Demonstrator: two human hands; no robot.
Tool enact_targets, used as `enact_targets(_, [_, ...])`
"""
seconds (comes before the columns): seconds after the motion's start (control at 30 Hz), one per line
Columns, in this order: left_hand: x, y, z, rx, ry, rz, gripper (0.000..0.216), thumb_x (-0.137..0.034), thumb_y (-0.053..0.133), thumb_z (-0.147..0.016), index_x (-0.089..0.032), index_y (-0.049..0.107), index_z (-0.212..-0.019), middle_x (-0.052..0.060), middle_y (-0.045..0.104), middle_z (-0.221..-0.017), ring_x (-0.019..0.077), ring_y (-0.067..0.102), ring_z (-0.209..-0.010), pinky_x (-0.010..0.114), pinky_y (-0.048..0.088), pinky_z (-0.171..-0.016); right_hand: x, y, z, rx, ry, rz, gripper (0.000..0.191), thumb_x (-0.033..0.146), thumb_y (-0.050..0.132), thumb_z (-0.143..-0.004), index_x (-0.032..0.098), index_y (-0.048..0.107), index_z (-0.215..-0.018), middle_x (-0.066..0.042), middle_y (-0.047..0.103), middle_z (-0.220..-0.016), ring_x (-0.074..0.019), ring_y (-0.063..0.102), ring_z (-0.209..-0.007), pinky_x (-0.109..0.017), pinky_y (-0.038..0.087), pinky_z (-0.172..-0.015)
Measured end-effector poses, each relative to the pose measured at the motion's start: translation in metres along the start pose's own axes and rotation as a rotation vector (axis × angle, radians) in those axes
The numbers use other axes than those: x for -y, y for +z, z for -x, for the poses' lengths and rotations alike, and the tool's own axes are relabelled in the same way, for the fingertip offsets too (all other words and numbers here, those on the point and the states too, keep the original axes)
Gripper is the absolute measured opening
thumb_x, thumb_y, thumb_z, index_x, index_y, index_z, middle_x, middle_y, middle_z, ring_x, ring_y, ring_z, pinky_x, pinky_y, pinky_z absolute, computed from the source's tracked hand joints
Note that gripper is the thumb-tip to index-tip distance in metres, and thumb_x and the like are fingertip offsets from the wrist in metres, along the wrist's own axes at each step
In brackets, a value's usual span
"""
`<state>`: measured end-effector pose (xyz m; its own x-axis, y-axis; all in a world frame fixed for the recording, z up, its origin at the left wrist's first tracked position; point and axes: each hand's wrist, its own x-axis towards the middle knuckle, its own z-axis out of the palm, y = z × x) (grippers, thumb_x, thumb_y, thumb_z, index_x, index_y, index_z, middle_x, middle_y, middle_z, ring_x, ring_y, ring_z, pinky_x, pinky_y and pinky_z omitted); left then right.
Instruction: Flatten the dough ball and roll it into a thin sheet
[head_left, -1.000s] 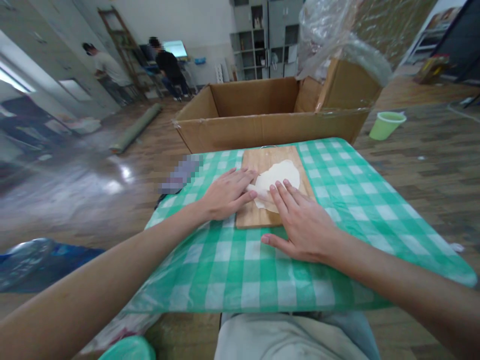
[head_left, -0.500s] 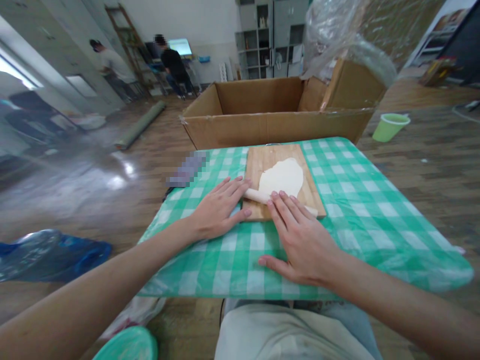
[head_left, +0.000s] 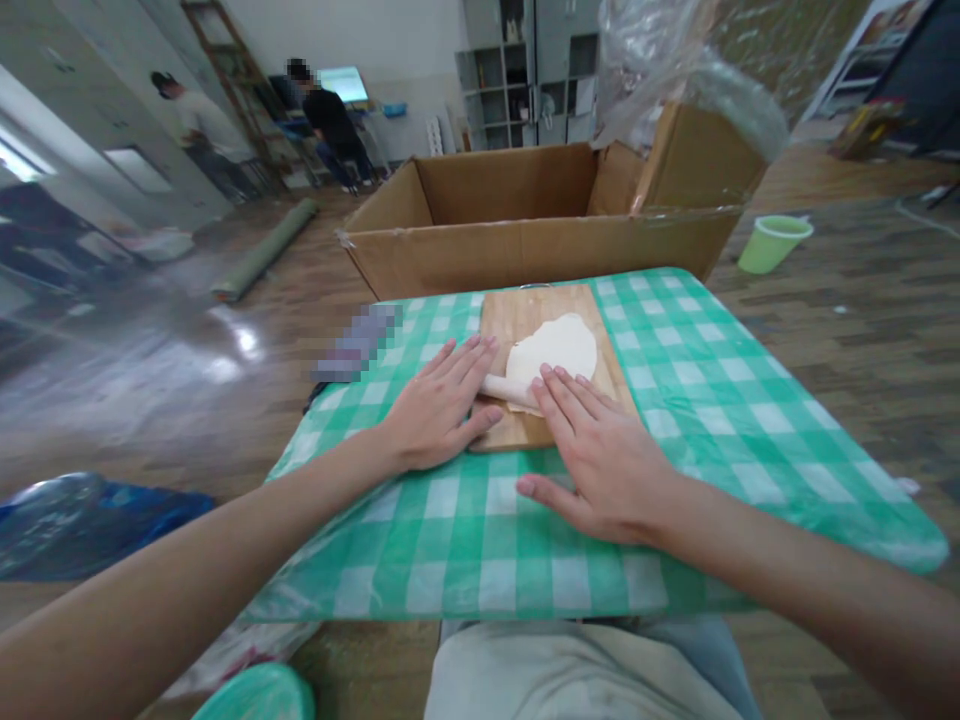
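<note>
A pale wooden rolling pin (head_left: pixel 511 390) lies across the near part of a flat, white sheet of dough (head_left: pixel 561 345). The dough rests on a wooden cutting board (head_left: pixel 501 315). My left hand (head_left: pixel 442 405) lies flat with its fingertips over the pin's left end, its thumb by the board's near left corner. Over the right part of the pin my right hand (head_left: pixel 592 450) is spread, fingers outstretched and thumb apart, hiding that end. Neither hand is wrapped around the pin.
A green checked cloth (head_left: pixel 720 420) covers the table. Behind stands a large open cardboard box (head_left: pixel 525 245). A pixelated flat object (head_left: pixel 360 343) lies at the table's left edge. A light green bucket (head_left: pixel 774 245) stands right, a green basin (head_left: pixel 259 695) below left. Several people are in the background.
The rolling pin has moved slightly away from me over the dough, and a strip of dough now shows on its near side. Both hands have moved forward with it. The view has shifted a little.
</note>
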<state>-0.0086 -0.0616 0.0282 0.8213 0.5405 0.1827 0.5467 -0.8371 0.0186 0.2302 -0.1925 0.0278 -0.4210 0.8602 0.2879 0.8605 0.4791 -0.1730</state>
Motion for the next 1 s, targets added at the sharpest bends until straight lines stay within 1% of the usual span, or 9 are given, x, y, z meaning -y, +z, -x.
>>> enact_targets(0.13, [0.008, -0.002, -0.028, 0.043, -0.020, 0.021, 0.087, -0.068, 0.011, -0.106, -0.008, 0.025, -0.167, 0.018, 0.027, -0.174, 0.0287, 0.021, -0.164, 0.048, 0.013, -0.134, -0.023, -0.001, -0.015, 0.007, 0.034, 0.033, 0.100, 0.076, 0.028, -0.103, -0.004, 0.030, -0.164, -0.028, 0.023, -0.172, -0.0381, 0.017, -0.163, -0.058, 0.017, -0.132])
enact_targets(0.23, [0.015, -0.002, -0.046, 0.078, -0.036, 0.027, 0.092, -0.070, 0.006, -0.105, -0.006, 0.026, -0.167, 0.018, 0.028, -0.174, 0.0299, 0.023, -0.163, 0.049, 0.015, -0.133, -0.038, -0.001, -0.027, 0.030, 0.062, 0.054, 0.098, 0.074, 0.024, -0.104, -0.003, 0.029, -0.165, -0.027, 0.023, -0.172, -0.0380, 0.015, -0.163, -0.058, 0.014, -0.132])
enact_targets(0.33, [0.023, 0.001, -0.064, 0.103, -0.048, 0.024, 0.091, -0.068, 0.002, -0.105, -0.006, 0.023, -0.167, 0.018, 0.027, -0.174, 0.0284, 0.022, -0.164, 0.048, 0.016, -0.133, -0.052, -0.003, -0.039, 0.079, 0.097, 0.045, 0.093, 0.071, 0.016, -0.106, 0.000, 0.030, -0.165, -0.024, 0.026, -0.172, -0.0374, 0.017, -0.163, -0.059, 0.015, -0.131])
enact_targets(0.47, [0.033, 0.006, -0.090, 0.134, -0.056, 0.004, 0.087, -0.065, 0.000, -0.106, -0.009, 0.021, -0.169, 0.016, 0.025, -0.175, 0.0268, 0.020, -0.164, 0.047, 0.015, -0.133, -0.072, -0.007, -0.053, 0.113, 0.152, 0.033, 0.094, 0.068, 0.005, -0.106, 0.000, 0.033, -0.164, -0.024, 0.028, -0.172, -0.0363, 0.020, -0.162, -0.057, 0.018, -0.131])
enact_targets(0.57, [0.038, 0.008, -0.108, 0.159, -0.055, -0.011, 0.087, -0.065, -0.001, -0.106, -0.009, 0.023, -0.168, 0.016, 0.024, -0.176, 0.0272, 0.020, -0.164, 0.046, 0.014, -0.133, -0.084, -0.007, -0.061, 0.106, 0.187, 0.015, 0.094, 0.068, 0.002, -0.106, 0.003, 0.034, -0.165, -0.022, 0.031, -0.171, -0.0353, 0.022, -0.162, -0.056, 0.019, -0.131])
enact_targets(0.7, [0.047, 0.010, -0.130, 0.190, -0.056, -0.020, 0.087, -0.065, 0.002, -0.107, -0.006, 0.019, -0.169, 0.018, 0.021, -0.176, 0.0288, 0.018, -0.164, 0.047, 0.014, -0.132, -0.096, -0.006, -0.068, 0.133, 0.253, -0.037, 0.095, 0.069, 0.001, -0.105, 0.003, 0.031, -0.166, -0.022, 0.031, -0.172, -0.0350, 0.021, -0.162, -0.056, 0.016, -0.131])
enact_targets(0.8, [0.053, 0.012, -0.145, 0.220, -0.053, -0.003, 0.085, -0.065, 0.003, -0.107, -0.009, 0.016, -0.170, 0.016, 0.018, -0.177, 0.0293, 0.015, -0.165, 0.048, 0.014, -0.132, -0.102, -0.004, -0.073, 0.157, 0.317, -0.077, 0.093, 0.071, 0.001, -0.104, 0.009, 0.030, -0.168, -0.018, 0.031, -0.173, -0.0363, 0.018, -0.163, -0.061, 0.014, -0.131])
enact_targets(0.9, [0.058, 0.015, -0.161, 0.254, -0.068, 0.045, 0.085, -0.066, 0.004, -0.106, -0.012, 0.014, -0.171, 0.013, 0.016, -0.178, 0.0297, 0.014, -0.165, 0.047, 0.015, -0.132, -0.107, -0.004, -0.078, 0.158, 0.419, -0.094, 0.093, 0.075, 0.000, -0.102, 0.017, 0.031, -0.169, -0.015, 0.030, -0.174, -0.0397, 0.016, -0.163, -0.067, 0.014, -0.128])
enact_targets(1.0, [0.065, 0.018, -0.174, 0.278, -0.081, 0.104, 0.085, -0.068, 0.003, -0.105, -0.016, 0.016, -0.171, 0.010, 0.018, -0.178, 0.0290, 0.015, -0.165, 0.046, 0.018, -0.132, -0.115, -0.002, -0.084, 0.174, 0.492, -0.094, 0.097, 0.077, -0.002, -0.100, 0.018, 0.032, -0.169, -0.016, 0.029, -0.174, -0.0435, 0.015, -0.162, -0.071, 0.013, -0.126])
